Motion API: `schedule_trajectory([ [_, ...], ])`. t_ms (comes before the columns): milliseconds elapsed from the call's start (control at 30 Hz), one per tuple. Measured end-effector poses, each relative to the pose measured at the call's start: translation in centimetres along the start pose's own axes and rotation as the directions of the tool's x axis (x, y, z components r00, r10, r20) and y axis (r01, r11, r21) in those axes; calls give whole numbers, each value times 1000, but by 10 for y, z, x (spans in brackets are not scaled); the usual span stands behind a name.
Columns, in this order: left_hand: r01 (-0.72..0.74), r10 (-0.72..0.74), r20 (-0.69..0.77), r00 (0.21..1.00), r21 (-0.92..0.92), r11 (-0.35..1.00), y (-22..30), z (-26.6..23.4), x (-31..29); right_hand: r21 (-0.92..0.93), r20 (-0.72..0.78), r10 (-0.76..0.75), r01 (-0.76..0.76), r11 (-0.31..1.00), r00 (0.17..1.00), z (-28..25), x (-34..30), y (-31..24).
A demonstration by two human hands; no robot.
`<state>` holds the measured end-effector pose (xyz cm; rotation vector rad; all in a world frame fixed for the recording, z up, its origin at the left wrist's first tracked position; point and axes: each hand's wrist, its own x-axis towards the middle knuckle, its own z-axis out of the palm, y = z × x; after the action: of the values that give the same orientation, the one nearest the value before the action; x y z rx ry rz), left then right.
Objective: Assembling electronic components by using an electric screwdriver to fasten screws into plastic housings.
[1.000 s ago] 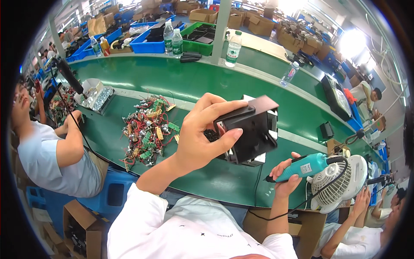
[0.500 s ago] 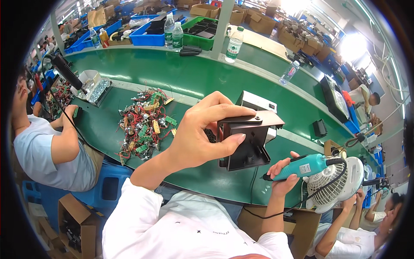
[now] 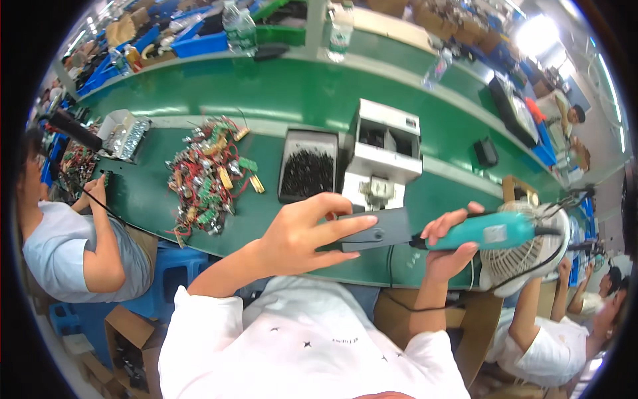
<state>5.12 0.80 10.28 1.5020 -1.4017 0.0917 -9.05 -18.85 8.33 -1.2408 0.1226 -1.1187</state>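
In my left hand (image 3: pixel 299 233) is a black plastic housing (image 3: pixel 393 226), gripped between thumb and fingers over the near edge of the green bench. One flat side with a small round hole or screw faces up. My right hand (image 3: pixel 448 256) is wrapped round a teal electric screwdriver (image 3: pixel 492 234), slightly blurred, lying almost level. Its dark front end points left and comes close to the housing's right edge; whether they touch I cannot tell. Beyond the housing stands a white box-shaped device (image 3: pixel 391 166) with an open top. Beside it lies a tray (image 3: pixel 282 183) of small black parts, probably screws.
A heap of wired circuit boards (image 3: pixel 209 179) lies left of the tray. At right, a white fan (image 3: pixel 515 266) stands by the screwdriver's cord. Bottles (image 3: pixel 339 33) line the far ledge. Co-workers sit on both sides; a cardboard box (image 3: pixel 129 339) is on the floor at left.
My left hand has come down and turned the housing, so its flat side faces up instead of its open inside. The screwdriver has swung nearly level. The black parts tray is now uncovered.
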Motion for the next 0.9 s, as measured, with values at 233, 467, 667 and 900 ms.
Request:
schedule_trajectory([
  [233, 82, -84, 54, 995, 33, 996, -48, 69, -65, 342, 294, 40, -144, 929, 955, 33, 8, -21],
  [467, 126, -126, 12, 992, -10, 992, -56, 81, -78, 257, 406, 77, -194, 947, 911, 41, 2, 7],
  [667, 85, -85, 5, 996, -4, 996, -54, 81, -79, 270, 386, 96, -211, 939, 918, 39, -1, 15],
  [900, 61, -61, -8, 998, -7, 998, -56, 81, -81, 244, 429, 55, -174, 954, 902, 41, -1, 18],
])
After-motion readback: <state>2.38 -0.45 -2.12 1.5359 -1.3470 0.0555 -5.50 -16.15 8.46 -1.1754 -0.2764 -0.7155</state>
